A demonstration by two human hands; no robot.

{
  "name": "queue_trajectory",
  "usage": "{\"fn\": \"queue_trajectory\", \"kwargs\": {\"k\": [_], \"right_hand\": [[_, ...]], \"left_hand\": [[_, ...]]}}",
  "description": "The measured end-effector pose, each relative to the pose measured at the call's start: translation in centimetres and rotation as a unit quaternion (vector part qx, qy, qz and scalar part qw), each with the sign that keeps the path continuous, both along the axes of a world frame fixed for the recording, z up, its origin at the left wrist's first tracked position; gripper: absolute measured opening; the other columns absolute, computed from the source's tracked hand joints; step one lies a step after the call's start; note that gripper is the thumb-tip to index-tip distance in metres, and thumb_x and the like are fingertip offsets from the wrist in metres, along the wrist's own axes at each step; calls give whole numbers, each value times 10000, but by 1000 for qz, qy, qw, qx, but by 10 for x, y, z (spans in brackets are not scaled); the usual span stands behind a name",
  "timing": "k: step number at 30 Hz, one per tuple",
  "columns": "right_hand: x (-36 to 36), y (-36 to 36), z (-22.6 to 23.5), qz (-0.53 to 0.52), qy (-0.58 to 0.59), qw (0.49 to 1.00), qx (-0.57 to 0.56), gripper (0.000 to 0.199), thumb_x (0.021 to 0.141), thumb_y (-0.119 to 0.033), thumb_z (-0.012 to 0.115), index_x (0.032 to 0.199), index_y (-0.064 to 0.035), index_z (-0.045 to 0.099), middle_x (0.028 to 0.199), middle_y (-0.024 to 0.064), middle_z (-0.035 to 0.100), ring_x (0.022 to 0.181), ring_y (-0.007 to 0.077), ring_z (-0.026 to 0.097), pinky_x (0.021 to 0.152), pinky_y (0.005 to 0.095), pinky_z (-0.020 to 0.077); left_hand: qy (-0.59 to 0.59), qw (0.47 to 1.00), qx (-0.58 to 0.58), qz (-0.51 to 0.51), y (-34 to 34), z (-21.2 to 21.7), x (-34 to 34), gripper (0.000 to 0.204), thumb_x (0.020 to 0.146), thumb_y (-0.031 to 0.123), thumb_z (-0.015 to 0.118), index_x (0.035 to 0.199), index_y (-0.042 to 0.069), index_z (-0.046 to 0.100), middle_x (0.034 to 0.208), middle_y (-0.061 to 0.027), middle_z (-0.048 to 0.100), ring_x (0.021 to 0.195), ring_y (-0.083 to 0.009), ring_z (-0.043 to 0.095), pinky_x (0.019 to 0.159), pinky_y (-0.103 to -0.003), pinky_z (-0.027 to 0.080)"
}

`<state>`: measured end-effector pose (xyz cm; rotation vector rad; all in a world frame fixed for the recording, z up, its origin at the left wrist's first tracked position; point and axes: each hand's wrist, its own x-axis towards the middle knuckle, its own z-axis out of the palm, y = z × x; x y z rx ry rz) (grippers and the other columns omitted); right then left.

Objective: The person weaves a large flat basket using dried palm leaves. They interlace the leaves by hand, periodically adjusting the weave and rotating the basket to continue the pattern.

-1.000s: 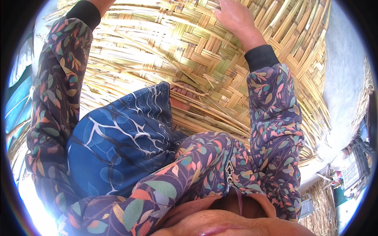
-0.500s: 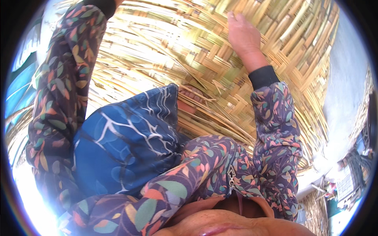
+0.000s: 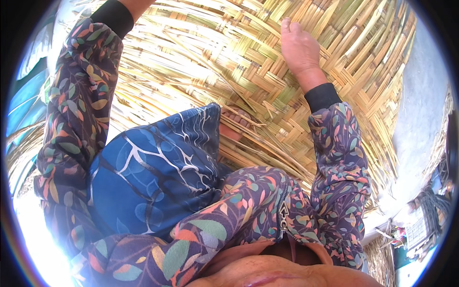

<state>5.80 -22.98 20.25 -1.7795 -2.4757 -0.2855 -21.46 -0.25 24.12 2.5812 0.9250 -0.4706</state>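
Note:
A large woven mat of split cane strips (image 3: 272, 81) spreads in front of me, pale yellow with green tints. My right hand (image 3: 301, 48) rests on its weave at the upper right, fingers curled down against the strips. Whether a strip is pinched under those fingers is hidden. My left arm reaches to the upper left; only the wrist (image 3: 138, 5) past its black cuff shows, and the hand is beyond the upper edge. Loose, unwoven strip ends (image 3: 267, 153) fan out along the mat's near side. A bare foot (image 3: 234, 123) is at this near side, with strips lying across it.
My bent knee in blue patterned cloth (image 3: 153, 167) stands between my arms, beside the mat. Grey floor (image 3: 418, 110) borders the mat on the right. Beyond lie a pale crate (image 3: 420, 225) and a bundle of dry stalks (image 3: 382, 253). Blue sheeting (image 3: 24, 115) is at the far left.
My left forearm has drawn slightly down and left, so more of its cuff and wrist shows. The right hand stays at about the same place on the weave.

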Motion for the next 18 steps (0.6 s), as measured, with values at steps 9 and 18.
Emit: {"fn": "queue_trajectory", "kwargs": {"k": [9, 18], "right_hand": [[-12, 4, 11, 18, 3, 1000, -22, 328, 851, -114, 540, 1160, -14, 577, 927, 90, 607, 697, 208, 677, 557, 336, 553], [-14, 6, 0, 7, -20, 1000, 3, 309, 849, -144, 553, 1135, -31, 588, 881, 66, 601, 679, 193, 676, 531, 342, 544]], "left_hand": [[80, 996, -30, -10, 13, 4, -2, 278, 853, 343, 642, 928, 76, 657, 850, -178, 666, 834, -357, 634, 758, -441, 484], [120, 993, -2, -3, 4, 3, -4, 290, 857, 349, 644, 1011, 104, 673, 956, -158, 678, 924, -343, 636, 830, -455, 480]]}}
